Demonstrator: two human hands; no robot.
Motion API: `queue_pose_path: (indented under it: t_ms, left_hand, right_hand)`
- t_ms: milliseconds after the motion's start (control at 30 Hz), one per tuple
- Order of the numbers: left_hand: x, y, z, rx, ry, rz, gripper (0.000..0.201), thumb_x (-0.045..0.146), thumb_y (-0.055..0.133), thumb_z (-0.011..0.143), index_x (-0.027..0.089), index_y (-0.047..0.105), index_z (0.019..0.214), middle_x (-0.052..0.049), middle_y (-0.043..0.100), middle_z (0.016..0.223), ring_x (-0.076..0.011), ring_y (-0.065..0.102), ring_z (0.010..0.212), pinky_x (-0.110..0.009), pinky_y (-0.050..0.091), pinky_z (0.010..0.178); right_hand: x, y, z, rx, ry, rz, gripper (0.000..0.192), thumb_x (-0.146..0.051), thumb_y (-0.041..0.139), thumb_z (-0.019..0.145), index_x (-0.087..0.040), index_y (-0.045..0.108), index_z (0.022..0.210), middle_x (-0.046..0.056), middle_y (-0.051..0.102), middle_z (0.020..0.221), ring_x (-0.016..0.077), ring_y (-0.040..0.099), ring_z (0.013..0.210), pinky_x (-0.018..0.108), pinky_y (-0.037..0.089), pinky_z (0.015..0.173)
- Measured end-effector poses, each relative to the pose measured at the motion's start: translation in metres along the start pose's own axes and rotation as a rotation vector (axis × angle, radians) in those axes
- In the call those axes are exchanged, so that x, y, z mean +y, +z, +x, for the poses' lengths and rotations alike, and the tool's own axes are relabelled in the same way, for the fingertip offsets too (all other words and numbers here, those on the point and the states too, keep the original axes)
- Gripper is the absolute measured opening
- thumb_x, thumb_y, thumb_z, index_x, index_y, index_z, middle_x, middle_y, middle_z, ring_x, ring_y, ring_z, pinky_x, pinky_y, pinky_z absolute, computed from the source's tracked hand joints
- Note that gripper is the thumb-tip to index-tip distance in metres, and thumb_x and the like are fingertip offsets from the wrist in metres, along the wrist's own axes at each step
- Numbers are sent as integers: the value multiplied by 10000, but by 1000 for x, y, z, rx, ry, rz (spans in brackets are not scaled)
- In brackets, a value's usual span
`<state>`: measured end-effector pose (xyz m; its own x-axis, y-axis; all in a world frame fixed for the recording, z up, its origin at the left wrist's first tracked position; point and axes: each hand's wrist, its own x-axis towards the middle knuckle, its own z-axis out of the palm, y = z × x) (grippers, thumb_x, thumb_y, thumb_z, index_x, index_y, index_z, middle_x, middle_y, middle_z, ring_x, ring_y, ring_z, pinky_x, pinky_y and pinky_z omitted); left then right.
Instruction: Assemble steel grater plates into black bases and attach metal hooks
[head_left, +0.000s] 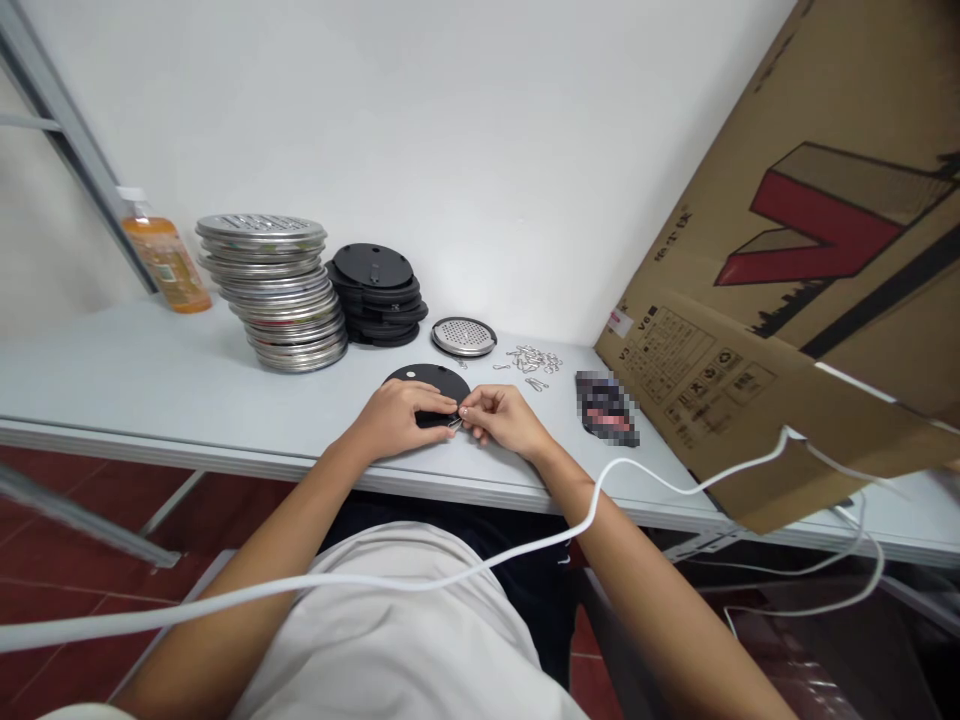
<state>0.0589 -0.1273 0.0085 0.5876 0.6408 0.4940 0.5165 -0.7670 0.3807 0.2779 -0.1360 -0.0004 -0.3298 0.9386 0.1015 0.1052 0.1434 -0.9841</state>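
A round black disc (441,378) lies on the table in front of me, with a small pale spot near its far left edge. My left hand (401,417) grips it from the left, fingers over its top and thumb along the near edge. At the near right edge, my right hand (499,415) has thumb and forefinger pinched on a small silver metal clip (454,424); the fingertips of both hands almost meet there. Fingers partly hide the clip and the disc's near side. Beyond the hands is a pile of similar small silver clips (534,360).
A silver perforated round plate (463,336) lies behind the disc. Stacks of silver round plates (274,290) and black discs (375,290) stand left, near an orange bottle (169,262). A large cardboard box (750,330) stands right. A white cable (480,565) crosses before me.
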Motion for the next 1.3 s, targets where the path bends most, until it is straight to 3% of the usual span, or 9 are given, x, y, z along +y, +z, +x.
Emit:
queue_pose_path:
  t_ms: [367,500,633,800,967,1100,1300]
  left_hand:
    - [-2,0,0,-8,30,17,307,406,738,807,283,773,1086,11,760,1104,-260,684,1128,-397,535,967]
    - [-3,1,-1,2,42,10,302,420,735,810,291,776,1080,15,760,1104,-256,685,1126,-383,534,963]
    - [-4,2,-1,10,44,26,299,413,741,805,290,777,1076,19,761,1099,-254,687,1119,-388,527,968]
    - [-2,1,-1,6,25,5,288,386,743,799,292,781,1068,22,760,1099,-253,684,1128,-386,528,971]
    - [-1,1,-1,0,-1,-14,318,438,737,804,284,778,1078,14,761,1101,-256,683,1128,-389,523,982]
    - [-3,1,-1,-16,-14,-27,336,461,732,807,290,773,1093,21,756,1122,-250,666,1159,-391,496,1027]
    - [0,-1,-1,-15,-29,-11,376,524,726,798,295,772,1094,0,750,1150,-257,674,1140,-406,471,1050]
  right_hand:
    - [2,-8,-2,-29,78,130,331,-328,848,642,-93,759,857,68,744,712,128,683,573,265,578,624]
    - [2,-6,-4,-24,61,93,331,-288,808,659,-98,730,918,53,735,699,146,685,563,286,587,607]
    - [6,-6,-7,-50,-116,-109,366,-233,679,785,-137,704,1136,9,699,673,135,652,561,272,564,584]
    - [6,-11,-14,-36,-420,-451,302,-166,602,842,-173,769,1094,51,719,808,120,624,637,231,499,598]
    - [3,-14,-15,-52,-537,-535,233,-261,686,880,-183,772,1082,65,718,849,118,632,652,229,492,616]
    - [3,-13,-14,-30,-637,-625,177,-263,621,946,-174,773,952,75,710,853,135,660,726,240,507,681]
    - [2,-11,-15,-41,-767,-870,241,-242,485,1012,-154,705,1056,89,650,887,158,623,776,271,522,711]
